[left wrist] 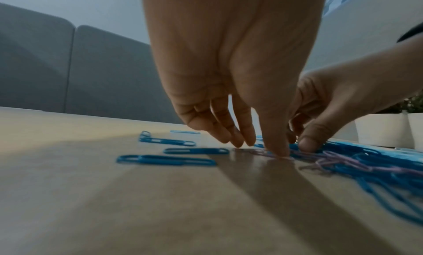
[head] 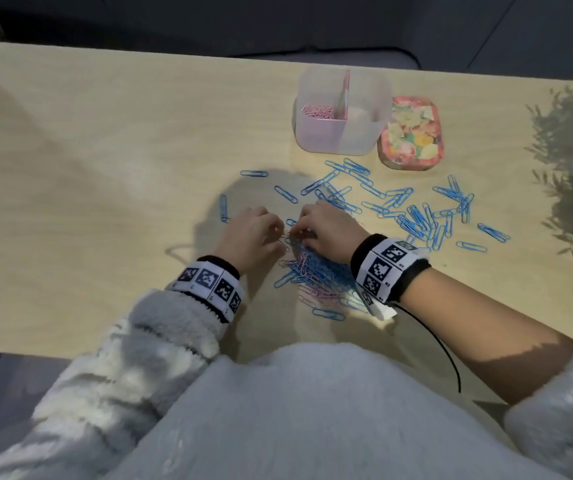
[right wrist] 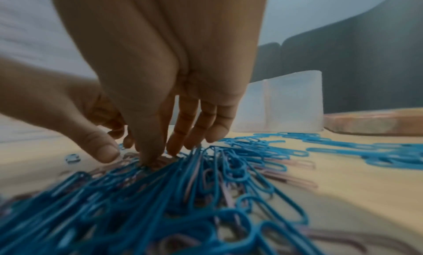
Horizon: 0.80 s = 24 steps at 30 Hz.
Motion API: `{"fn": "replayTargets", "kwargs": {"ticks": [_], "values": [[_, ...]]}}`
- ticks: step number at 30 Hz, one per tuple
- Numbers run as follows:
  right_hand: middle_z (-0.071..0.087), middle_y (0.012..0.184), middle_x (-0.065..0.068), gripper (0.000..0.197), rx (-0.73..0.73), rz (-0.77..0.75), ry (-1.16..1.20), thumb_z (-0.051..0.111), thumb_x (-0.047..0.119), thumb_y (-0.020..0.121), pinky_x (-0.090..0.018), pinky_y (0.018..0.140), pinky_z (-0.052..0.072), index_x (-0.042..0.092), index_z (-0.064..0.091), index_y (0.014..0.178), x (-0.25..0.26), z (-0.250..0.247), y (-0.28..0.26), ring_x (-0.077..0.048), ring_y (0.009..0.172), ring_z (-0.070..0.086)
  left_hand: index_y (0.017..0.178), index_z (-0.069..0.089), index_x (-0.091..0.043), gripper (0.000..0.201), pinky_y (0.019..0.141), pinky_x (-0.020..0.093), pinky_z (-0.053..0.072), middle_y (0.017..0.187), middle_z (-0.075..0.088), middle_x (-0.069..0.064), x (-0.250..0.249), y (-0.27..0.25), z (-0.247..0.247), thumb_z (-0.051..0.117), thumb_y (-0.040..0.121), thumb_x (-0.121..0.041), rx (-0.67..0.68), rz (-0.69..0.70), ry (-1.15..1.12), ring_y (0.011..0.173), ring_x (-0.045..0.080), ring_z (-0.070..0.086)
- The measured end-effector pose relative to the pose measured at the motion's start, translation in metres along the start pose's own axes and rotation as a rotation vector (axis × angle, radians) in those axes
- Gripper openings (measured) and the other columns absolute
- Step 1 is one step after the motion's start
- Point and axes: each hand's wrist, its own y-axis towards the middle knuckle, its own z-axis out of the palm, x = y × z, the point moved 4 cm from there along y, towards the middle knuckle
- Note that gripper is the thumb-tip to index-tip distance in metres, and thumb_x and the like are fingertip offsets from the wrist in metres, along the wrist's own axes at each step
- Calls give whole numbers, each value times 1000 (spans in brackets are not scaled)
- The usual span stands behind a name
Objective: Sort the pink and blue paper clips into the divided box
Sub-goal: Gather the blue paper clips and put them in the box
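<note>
Left hand (head: 250, 233), fingers extended downward, fingertips touching the table (head: 88, 168) at the near edge of the mixed pile (head: 312, 271), thumb down on a pink clip (left wrist: 270, 153); probably teasing pinks free. Right hand (head: 330, 226) likewise over the pile, fingertips in the tangle; a pinch cannot be confirmed. Loose blue clips (head: 416, 216) are spread right, likely set aside. Divided box (head: 342, 112) stands beyond: pink clips in its left compartment, right contents unclear. Floral tin (head: 411, 133) just beside it.

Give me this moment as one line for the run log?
stage: picking pink clips | left hand: fingertips on mixed pile | right hand: same | divided box: pink clips in left compartment | blue clips: scattered on table
</note>
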Motion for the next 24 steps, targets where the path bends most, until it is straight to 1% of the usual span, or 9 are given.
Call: {"fn": "replayTargets", "kwargs": {"ticks": [5,11,14,16,18,19,21,22,24], "values": [[63,105,-9,17,-50,81,48,55,11,87,-34,81,44,12,68,99,-4,-1,2,-27,105,56,91,65,-6,19,78,36,42,97,60,14,-3,12,1,69,78,-18,43,-40,-46,91,30,57],[61,106,-12,13,-48,135,51,53,8,86,-34,81,41,8,63,94,-15,-1,0,-29,106,51,90,61,3,18,79,34,35,99,58,20,-5,10,9,63,83,-13,75,32,-4,94,33,53],[66,93,-10,10,-226,235,313,55,7,84,-34,78,46,8,63,89,-36,-15,-3,-24,87,58,96,58,0,15,77,36,38,99,60,17,-5,7,9,59,84,-10,53,15,-28,94,31,54],[62,81,-8,11,-314,273,590,56,1,84,-29,70,47,5,63,92,-46,-21,-6,-15,69,56,96,59,-2,14,79,38,41,100,60,16,-3,6,8,58,86,-11,32,-19,-34,94,30,55],[55,71,-6,18,-313,343,895,47,-5,88,-20,52,47,6,60,93,-50,-21,-10,-5,50,55,93,61,-2,13,79,38,42,100,59,15,-1,6,8,58,86,-12,3,-36,-10,95,30,54],[52,68,-5,22,-285,396,1033,40,-7,89,-19,44,44,6,58,87,-49,-19,-12,-5,44,54,92,62,-1,13,80,38,41,101,58,16,0,6,8,59,86,-12,-12,-41,-4,96,30,53],[48,64,-5,25,-205,491,1194,37,-3,86,-23,39,35,9,54,72,-46,-12,-15,-14,44,48,91,62,-1,14,82,36,38,104,56,16,0,7,8,59,86,-13,-22,-47,11,100,31,50],[47,62,-5,22,-165,513,1184,41,3,85,-23,40,31,10,53,68,-43,-9,-17,-15,46,43,93,62,-1,15,83,36,38,105,55,16,0,8,9,58,87,-14,-15,-46,35,102,31,49],[46,61,-1,20,-124,441,918,49,12,85,-22,44,29,11,55,66,-37,-4,-17,-13,49,38,97,59,-1,19,84,38,39,106,55,17,-2,10,11,55,90,-18,20,-24,106,102,32,49]]}}
